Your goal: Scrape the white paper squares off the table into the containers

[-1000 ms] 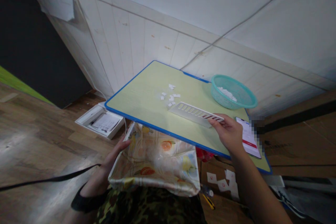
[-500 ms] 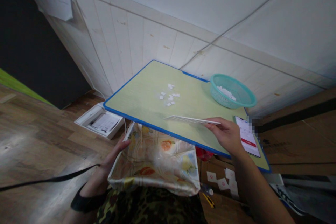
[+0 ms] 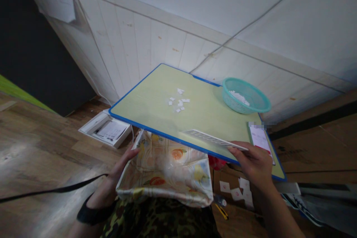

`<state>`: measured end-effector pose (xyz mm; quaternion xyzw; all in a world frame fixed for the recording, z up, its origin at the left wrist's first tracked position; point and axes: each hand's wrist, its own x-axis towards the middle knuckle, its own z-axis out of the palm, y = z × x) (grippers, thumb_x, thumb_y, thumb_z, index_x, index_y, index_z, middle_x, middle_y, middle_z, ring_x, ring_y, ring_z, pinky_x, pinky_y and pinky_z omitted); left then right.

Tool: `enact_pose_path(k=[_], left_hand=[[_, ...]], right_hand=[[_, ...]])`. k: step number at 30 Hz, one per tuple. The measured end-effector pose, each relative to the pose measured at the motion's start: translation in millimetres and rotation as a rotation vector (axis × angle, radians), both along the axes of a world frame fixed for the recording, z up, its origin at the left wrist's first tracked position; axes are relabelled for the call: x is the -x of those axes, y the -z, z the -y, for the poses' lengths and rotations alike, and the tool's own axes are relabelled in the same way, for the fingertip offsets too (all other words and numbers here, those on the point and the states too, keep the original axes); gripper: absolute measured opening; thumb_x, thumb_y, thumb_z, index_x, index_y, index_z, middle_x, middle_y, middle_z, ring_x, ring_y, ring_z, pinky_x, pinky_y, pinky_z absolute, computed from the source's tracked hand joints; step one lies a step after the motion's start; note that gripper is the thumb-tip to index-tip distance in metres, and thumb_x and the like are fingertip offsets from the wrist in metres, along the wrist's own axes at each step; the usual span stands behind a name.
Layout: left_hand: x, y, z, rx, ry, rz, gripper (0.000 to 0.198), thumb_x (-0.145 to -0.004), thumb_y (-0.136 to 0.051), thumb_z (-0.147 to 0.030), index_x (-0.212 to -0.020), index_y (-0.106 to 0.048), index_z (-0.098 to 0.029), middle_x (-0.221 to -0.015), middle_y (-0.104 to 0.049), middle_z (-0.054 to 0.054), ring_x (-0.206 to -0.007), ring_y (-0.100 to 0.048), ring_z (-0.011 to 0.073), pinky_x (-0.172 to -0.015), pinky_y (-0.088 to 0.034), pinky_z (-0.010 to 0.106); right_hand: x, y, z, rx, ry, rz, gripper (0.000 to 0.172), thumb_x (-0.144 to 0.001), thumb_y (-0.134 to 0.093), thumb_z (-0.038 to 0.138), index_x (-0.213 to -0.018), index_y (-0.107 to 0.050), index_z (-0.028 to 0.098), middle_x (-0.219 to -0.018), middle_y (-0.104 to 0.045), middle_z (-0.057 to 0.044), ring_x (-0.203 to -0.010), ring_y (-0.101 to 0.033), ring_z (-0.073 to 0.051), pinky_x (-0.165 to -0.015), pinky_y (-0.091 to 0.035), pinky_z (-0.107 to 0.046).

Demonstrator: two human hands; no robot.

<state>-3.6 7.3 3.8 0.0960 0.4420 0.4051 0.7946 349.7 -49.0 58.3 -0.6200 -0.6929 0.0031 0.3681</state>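
Observation:
My right hand is closed on the end of a thin white slotted panel, holding it tilted over the near edge of the pale green table. On my lap rests a box lined with fruit-print cloth. My left hand grips its left rim, with the thumb on the edge and the other fingers mostly hidden. A hazy, transparent film-like patch shows inside the box. Beyond the panel, several small white pieces lie scattered on the tabletop.
A turquoise basket with white pieces stands at the table's back right. A phone lies near the right edge. On the floor are an open white box at left and a yellow cutter below right.
My right hand has moved right and toward me with the slotted panel, which now tilts to show more of its face. My left hand stays on the box rim.

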Motion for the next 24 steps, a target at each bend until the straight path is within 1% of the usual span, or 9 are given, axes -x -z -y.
enact_pose_path(k=[2, 5, 7, 10, 13, 15, 18, 22, 24], left_hand=[[1.9, 3.9, 1.3, -0.013, 0.052, -0.006, 0.07, -0.078, -0.072, -0.032, -0.144, -0.05, -0.024, -0.111, -0.078, 0.007, -0.11, -0.067, 0.0381, -0.092, -0.055, 0.046], [2.4, 4.3, 3.7, -0.032, 0.068, -0.052, 0.067, -0.079, -0.07, -0.037, -0.142, -0.052, -0.022, -0.108, -0.079, 0.007, -0.11, -0.067, 0.0376, -0.091, -0.055, 0.045], [1.1, 0.7, 4.8, -0.028, 0.038, -0.133, 0.066, -0.077, -0.072, -0.037, -0.139, -0.056, -0.02, -0.103, -0.081, 0.006, -0.11, -0.067, 0.0378, -0.092, -0.055, 0.044], [-1.8, -8.0, 5.3, -0.019, -0.035, -0.256, 0.063, -0.071, -0.076, -0.036, -0.131, -0.064, -0.018, -0.094, -0.082, 0.006, -0.111, -0.066, 0.0388, -0.094, -0.054, 0.044], [-4.4, -15.8, 5.0, -0.021, -0.053, -0.304, 0.054, -0.068, -0.077, -0.036, -0.118, -0.072, -0.017, -0.085, -0.083, 0.007, -0.115, -0.063, 0.0393, -0.097, -0.051, 0.044], [-5.3, -18.1, 4.9, -0.021, -0.071, -0.338, 0.046, -0.067, -0.078, -0.036, -0.109, -0.076, -0.017, -0.082, -0.082, 0.007, -0.119, -0.061, 0.0388, -0.1, -0.049, 0.043], [-4.6, -17.0, 5.5, -0.031, -0.108, -0.388, 0.038, -0.066, -0.078, -0.034, -0.101, -0.078, -0.02, -0.081, -0.082, 0.006, -0.124, -0.057, 0.0364, -0.102, -0.047, 0.039], [-0.9, -13.8, 7.7, -0.068, -0.022, -0.325, 0.037, -0.068, -0.076, -0.037, -0.101, -0.078, -0.021, -0.086, -0.082, 0.005, -0.12, -0.06, 0.0375, -0.097, -0.051, 0.041], [0.0, -14.3, 9.0, -0.139, -0.054, -0.362, 0.034, -0.067, -0.076, -0.035, -0.097, -0.079, -0.021, -0.088, -0.082, 0.005, -0.121, -0.06, 0.0376, -0.095, -0.052, 0.04]], right_hand=[[2.2, -3.0, -0.5, 0.01, -0.012, 0.006, 0.009, -0.085, -0.068, 0.027, -0.088, -0.076, 0.026, -0.082, -0.078, 0.001, -0.068, -0.073, -0.018, -0.059, -0.057, -0.024], [3.0, -4.2, -6.8, -0.039, 0.052, -0.002, 0.008, -0.084, -0.069, 0.028, -0.087, -0.076, 0.026, -0.079, -0.078, 0.0, -0.065, -0.073, -0.018, -0.056, -0.056, -0.024], [5.1, -3.5, -11.1, -0.059, 0.052, -0.002, 0.008, -0.084, -0.069, 0.029, -0.087, -0.076, 0.025, -0.079, -0.078, 0.0, -0.065, -0.073, -0.018, -0.056, -0.056, -0.024], [10.7, -3.5, -13.0, -0.023, -0.022, -0.004, 0.009, -0.085, -0.067, 0.026, -0.089, -0.076, 0.025, -0.082, -0.078, 0.001, -0.069, -0.074, -0.018, -0.061, -0.058, -0.024], [14.7, -6.2, -11.2, 0.007, -0.088, -0.008, 0.01, -0.086, -0.066, 0.025, -0.089, -0.076, 0.026, -0.083, -0.078, 0.001, -0.07, -0.074, -0.017, -0.064, -0.058, -0.024], [15.2, -8.2, -10.4, -0.001, -0.083, -0.009, 0.01, -0.086, -0.067, 0.024, -0.089, -0.075, 0.026, -0.084, -0.078, 0.001, -0.071, -0.074, -0.017, -0.063, -0.058, -0.024], [13.9, -8.4, -9.5, -0.025, -0.036, 0.007, 0.01, -0.085, -0.067, 0.024, -0.091, -0.075, 0.026, -0.084, -0.078, 0.001, -0.069, -0.074, -0.017, -0.062, -0.058, -0.023], [9.2, -2.3, -2.0, -0.013, -0.027, 0.019, 0.01, -0.085, -0.068, 0.027, -0.091, -0.076, 0.027, -0.083, -0.078, 0.002, -0.068, -0.073, -0.017, -0.06, -0.057, -0.024], [5.0, 0.9, 4.0, -0.021, 0.013, 0.008, 0.009, -0.085, -0.068, 0.03, -0.09, -0.076, 0.027, -0.083, -0.078, 0.002, -0.068, -0.073, -0.018, -0.059, -0.056, -0.026]])
